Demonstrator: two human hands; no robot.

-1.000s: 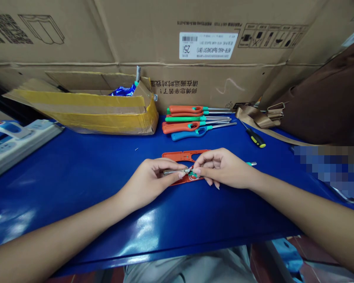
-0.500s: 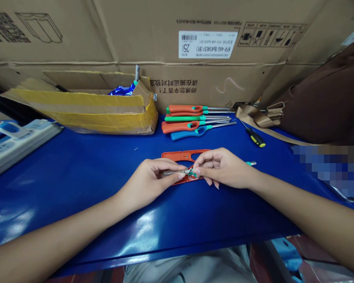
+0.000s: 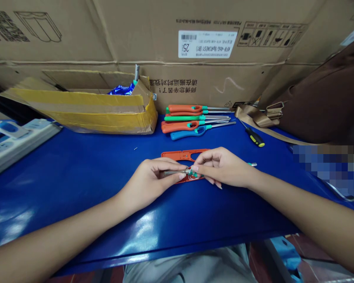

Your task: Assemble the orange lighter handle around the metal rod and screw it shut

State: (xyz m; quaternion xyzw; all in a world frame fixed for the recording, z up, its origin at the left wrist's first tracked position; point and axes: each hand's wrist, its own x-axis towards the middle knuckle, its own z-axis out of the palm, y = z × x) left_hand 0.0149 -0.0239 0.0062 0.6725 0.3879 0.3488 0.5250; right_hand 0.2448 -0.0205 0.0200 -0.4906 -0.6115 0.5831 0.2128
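Near the middle of the table, my left hand (image 3: 144,182) is closed, its thumb and fingers pinching a clear fuel tank (image 3: 173,172) with a metal valve at its right end. My right hand (image 3: 227,169) is closed too, thumb and index finger pinching at a small green part (image 3: 192,171) beside the valve. Under both hands lies an orange lighter shell half (image 3: 182,180) with a thin white wire in it, partly covered. Just behind it rests the other orange shell half (image 3: 172,155), hollow side up. A lighter's metal tip (image 3: 254,164) shows past my right wrist.
Several assembled lighters (image 3: 181,126) in orange, green and blue lie behind. A yellow-taped cardboard box (image 3: 106,114) stands at the back left, near a power strip (image 3: 20,143). To the right are a screwdriver (image 3: 255,137) and a tan strap (image 3: 253,116).
Both hands stay in nearly the same place. The fingers of my right hand have shifted slightly at the green part and the valve.
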